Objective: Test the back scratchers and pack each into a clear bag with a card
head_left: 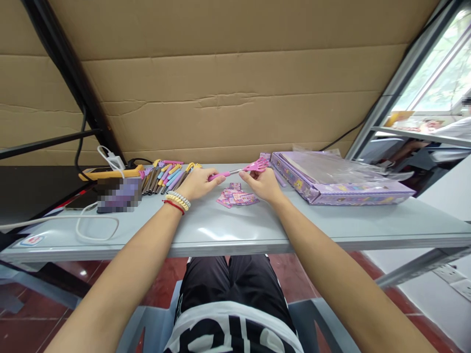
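Between my two hands, a pink stick (234, 171) with a thin silver rod in its middle and a claw-like pink end is held out sideways above the table. My left hand (198, 183) is closed around its pink handle. My right hand (263, 183) pinches it near the claw-like end, which shows above the fingers. Below and between the hands, several small pink and purple printed cards (237, 197) lie in a loose pile on the grey table (228, 230). Nearest my left hand is a heap of colourful sticks (165, 176) with silver rods and yellow, purple, blue and pink parts.
A flat purple printed box (353, 193) with clear plastic on it stands to the right. At the left are a yellow-edged device (110, 173), a blurred-out purple object (119, 195), a white charger (115, 159) and a white cable (97, 239). Cardboard (235, 108) backs the table.
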`<state>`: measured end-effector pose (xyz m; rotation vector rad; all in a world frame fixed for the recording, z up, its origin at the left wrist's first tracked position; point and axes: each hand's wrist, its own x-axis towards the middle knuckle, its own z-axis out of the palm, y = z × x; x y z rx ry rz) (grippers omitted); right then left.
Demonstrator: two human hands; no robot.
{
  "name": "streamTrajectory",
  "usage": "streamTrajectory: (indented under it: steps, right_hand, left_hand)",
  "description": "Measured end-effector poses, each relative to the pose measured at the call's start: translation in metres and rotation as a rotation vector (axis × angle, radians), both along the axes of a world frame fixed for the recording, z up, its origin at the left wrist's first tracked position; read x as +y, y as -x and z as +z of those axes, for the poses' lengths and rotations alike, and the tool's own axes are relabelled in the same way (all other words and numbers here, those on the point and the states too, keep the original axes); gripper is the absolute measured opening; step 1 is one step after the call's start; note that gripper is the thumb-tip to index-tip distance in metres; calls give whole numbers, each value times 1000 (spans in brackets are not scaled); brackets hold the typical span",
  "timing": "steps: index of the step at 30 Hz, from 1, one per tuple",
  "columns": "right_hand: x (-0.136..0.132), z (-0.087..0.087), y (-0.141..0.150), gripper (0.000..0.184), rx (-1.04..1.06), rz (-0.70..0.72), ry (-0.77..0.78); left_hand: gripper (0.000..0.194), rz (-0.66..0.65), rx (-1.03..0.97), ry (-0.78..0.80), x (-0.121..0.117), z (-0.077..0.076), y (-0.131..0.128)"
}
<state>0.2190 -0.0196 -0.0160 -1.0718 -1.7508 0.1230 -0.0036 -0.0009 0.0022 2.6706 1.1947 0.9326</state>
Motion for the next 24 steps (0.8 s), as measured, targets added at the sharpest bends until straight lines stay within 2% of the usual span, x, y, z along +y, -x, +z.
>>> streamTrajectory:
  steps: [4,10,15,19,24]
  right_hand:
    - [0,0,1,40,76,56,33]
    - [3,-3,1,49,172,96,64]
    - [9,-8,-1,55,176,67,90]
    - [8,-11,1,55,141,91,114]
    - [8,-5,1,56,111,112,97]
  left_hand:
    - [40,-23,-16,-19,-2,7,-11]
    - [39,-97,3,-78,9,19,-36]
    - [41,-151,-94,-27,16,6,-47]
    - [42,-151,-141,22,10,-8,-46]
    - [38,-136,-175,64,2,-12,-45]
